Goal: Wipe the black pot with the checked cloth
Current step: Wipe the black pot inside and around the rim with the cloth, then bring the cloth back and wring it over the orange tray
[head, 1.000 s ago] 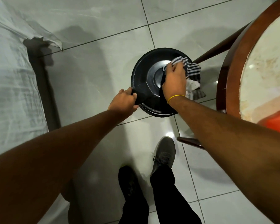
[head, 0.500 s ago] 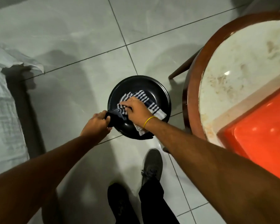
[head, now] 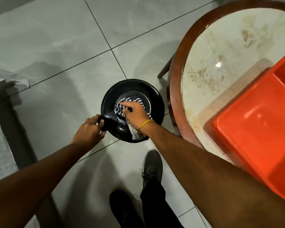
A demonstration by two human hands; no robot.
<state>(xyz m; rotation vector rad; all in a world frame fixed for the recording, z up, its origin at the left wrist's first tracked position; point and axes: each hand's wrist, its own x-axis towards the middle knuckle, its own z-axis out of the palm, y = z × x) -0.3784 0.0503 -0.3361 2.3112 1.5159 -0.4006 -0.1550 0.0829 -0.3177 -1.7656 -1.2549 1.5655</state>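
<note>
Beside the round marble-topped table [head: 229,51], the round black metal pot [head: 155,96] hangs above the floor tiles. The left hand [head: 89,130] is closed around its handle; the right hand [head: 135,112], previously at the rim, now presses the striped checked cloth [head: 120,107] into the basin, so wiping continues inside.

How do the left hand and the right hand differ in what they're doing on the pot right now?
The left hand grips the handle at the rim of the black pot, while the right hand reaches inside it.
The left hand touches only the pot; the right hand presses the checked cloth against the pot's inner surface.
The right wrist carries a yellow band; the left wrist is bare.
Both are closed around something.
</note>
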